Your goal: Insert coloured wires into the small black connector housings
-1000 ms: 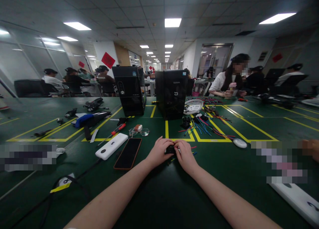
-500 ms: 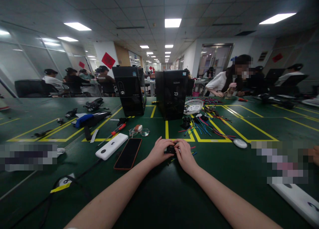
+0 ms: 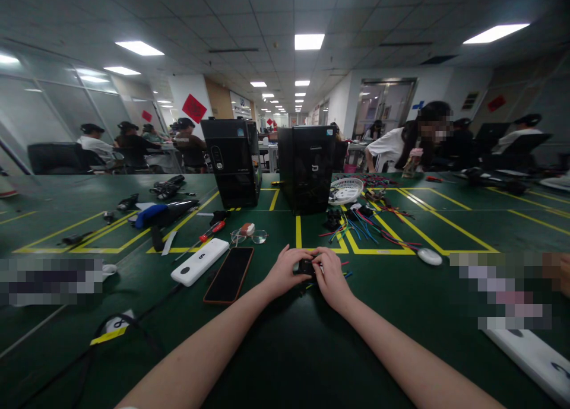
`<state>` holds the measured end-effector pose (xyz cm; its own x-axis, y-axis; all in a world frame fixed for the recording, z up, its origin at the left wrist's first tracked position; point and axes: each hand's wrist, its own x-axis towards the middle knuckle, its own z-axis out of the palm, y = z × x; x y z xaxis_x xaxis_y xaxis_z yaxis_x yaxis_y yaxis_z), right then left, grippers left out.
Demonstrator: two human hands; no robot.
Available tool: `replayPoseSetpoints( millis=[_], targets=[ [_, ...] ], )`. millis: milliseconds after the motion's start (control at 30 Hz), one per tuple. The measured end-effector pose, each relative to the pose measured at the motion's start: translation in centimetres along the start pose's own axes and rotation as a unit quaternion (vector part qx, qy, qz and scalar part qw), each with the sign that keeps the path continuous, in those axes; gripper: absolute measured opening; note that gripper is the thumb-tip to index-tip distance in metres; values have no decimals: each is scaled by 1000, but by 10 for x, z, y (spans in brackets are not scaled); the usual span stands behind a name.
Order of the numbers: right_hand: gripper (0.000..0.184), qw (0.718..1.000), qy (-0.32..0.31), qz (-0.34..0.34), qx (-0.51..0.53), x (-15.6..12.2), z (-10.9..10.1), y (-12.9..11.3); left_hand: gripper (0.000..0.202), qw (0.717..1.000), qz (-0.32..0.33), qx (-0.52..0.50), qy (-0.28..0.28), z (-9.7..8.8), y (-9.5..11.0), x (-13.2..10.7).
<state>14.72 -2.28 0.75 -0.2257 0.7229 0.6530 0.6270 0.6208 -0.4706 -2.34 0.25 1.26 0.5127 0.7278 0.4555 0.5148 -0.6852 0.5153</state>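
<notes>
Both hands meet over the green table at the middle of the view, around a small black part [image 3: 305, 266]. My left hand [image 3: 285, 269] grips it from the left, fingers curled and closed. From the right, my right hand [image 3: 330, 273] closes on the same part, its fingertips pressed at the top edge. Short coloured wires [image 3: 348, 273] in yellow, blue and red stick out by the right hand; they seem to belong to the part, whose exact kind is hidden by the fingers. Left of the hands lies a phone [image 3: 229, 275] with an orange-brown edge.
Two black computer towers [image 3: 307, 171] stand ahead. A white power bank [image 3: 200, 262], a red screwdriver [image 3: 212, 231] and glasses [image 3: 258, 237] lie to the left. Right are loose coloured wires [image 3: 360, 226], a white basket [image 3: 347, 190] and a white mouse [image 3: 430, 256]. A person [image 3: 396, 145] leans at the far side.
My hands keep nearly the same place, with the black part between them tilted slightly. The person across the table has shifted posture, lowering an arm.
</notes>
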Motion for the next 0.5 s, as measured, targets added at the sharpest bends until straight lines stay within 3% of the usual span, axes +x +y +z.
replayPoseSetpoints(
  millis=[267, 500],
  targets=[
    [9, 1000, -15, -9, -21, 2, -4, -3, 37, 998, 32, 45, -8, -2, 6, -1],
    [11, 1000, -9, -17, -10, -1, -2, -5, 37, 1000, 19, 23, -5, -1, 2, 0]
  ],
)
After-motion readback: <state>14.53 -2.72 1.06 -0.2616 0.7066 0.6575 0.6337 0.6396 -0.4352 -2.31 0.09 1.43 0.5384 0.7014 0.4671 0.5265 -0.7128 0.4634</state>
